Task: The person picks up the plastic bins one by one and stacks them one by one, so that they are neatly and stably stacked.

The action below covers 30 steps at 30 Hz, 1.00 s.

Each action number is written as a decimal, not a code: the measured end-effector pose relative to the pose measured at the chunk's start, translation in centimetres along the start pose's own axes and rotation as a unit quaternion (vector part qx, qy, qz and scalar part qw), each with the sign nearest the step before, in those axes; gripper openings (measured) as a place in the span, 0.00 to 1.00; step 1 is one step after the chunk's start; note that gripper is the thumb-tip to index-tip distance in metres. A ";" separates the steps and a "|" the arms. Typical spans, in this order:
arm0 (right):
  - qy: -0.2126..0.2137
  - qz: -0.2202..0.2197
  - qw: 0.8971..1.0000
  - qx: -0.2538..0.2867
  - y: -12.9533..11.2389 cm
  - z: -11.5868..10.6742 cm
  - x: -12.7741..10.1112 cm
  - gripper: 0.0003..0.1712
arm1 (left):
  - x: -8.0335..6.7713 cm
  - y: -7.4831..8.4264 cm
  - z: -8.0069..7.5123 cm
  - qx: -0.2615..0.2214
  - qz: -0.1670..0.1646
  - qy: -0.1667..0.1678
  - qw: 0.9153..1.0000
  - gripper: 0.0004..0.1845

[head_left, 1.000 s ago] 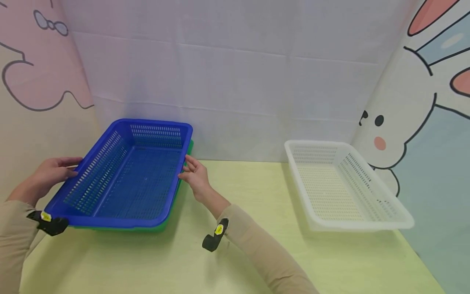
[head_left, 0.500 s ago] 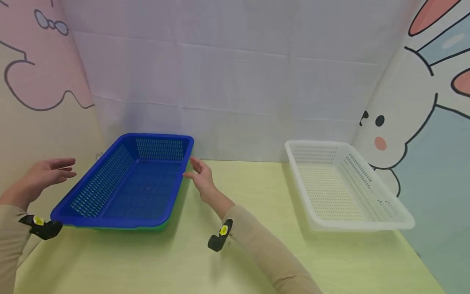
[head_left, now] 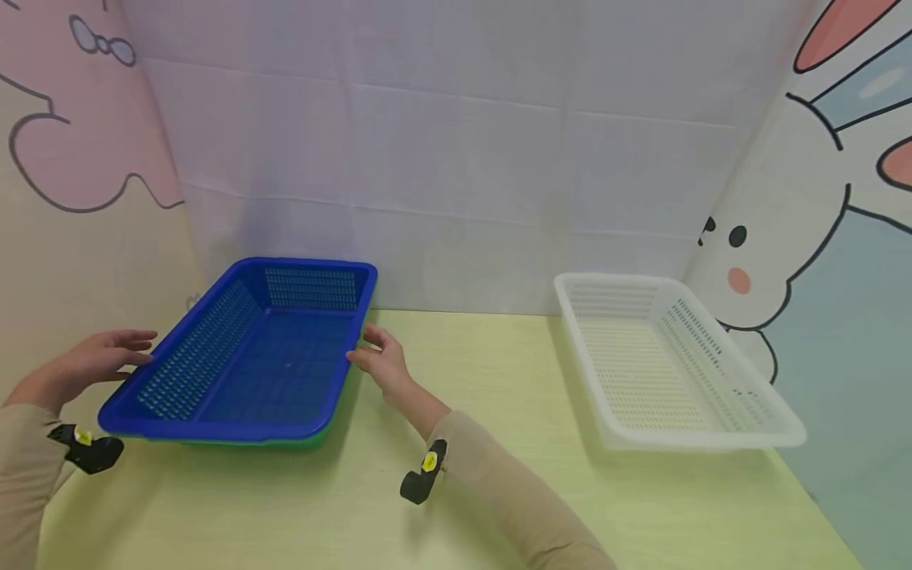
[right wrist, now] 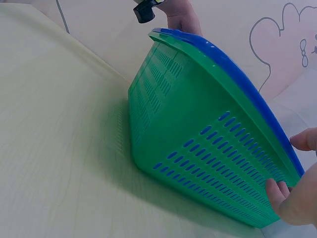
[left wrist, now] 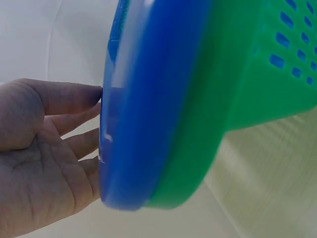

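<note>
A blue plastic basket [head_left: 285,356] sits nested inside a green basket [head_left: 306,445], whose perforated side shows clearly in the right wrist view. At its left rim is my left hand [head_left: 93,364], with fingers extended; in the left wrist view the fingertips meet the edge of the blue rim [left wrist: 148,114], and some are partly hidden behind it. By the right rim, my right hand [head_left: 387,364] has its thumb at the blue edge. Its other fingers [right wrist: 275,193] lie loosely bent beside the green wall, below the rim, without a closed grip.
A white perforated basket [head_left: 663,372] stands on the right side of the pale yellow table [head_left: 484,475]. Behind the table hangs a white cloth [head_left: 456,142]. Cartoon-printed panels flank both sides.
The blue basket has come down deeper into the green one. Both hands drew off the rim, the left one leftward, then moved back to it slightly lower.
</note>
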State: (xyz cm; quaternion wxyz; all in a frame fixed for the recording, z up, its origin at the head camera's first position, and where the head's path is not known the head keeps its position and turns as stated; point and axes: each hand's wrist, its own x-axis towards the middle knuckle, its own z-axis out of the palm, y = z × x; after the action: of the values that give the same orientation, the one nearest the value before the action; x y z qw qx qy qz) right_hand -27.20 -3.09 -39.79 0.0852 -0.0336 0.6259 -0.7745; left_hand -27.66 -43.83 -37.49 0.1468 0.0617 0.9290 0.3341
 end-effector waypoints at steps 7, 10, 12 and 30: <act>-0.010 0.030 0.999 0.033 0.4 0.5 -0.6 0.34 | 2.6 -4.8 0.3 -0.027 -0.025 -0.006 0.999 0.35; -0.013 0.032 0.998 0.043 0.4 0.7 -0.7 0.34 | 1.7 -3.0 0.1 -0.042 -0.010 -0.021 0.999 0.28; -0.014 0.029 0.998 0.045 0.3 0.8 -0.8 0.34 | 0.7 -1.0 0.1 -0.042 0.000 -0.028 0.999 0.27; -0.014 0.028 0.999 0.023 -0.1 -0.9 -1.4 0.34 | -1.2 4.5 2.0 -0.033 0.010 -0.017 0.999 0.25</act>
State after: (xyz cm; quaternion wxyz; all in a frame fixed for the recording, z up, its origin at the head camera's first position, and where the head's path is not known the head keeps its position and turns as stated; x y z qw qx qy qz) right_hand -25.97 -1.98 -39.81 0.1162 -0.0244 0.6075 -0.7854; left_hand -25.84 -39.44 -35.80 0.1613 0.0714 0.9140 0.3653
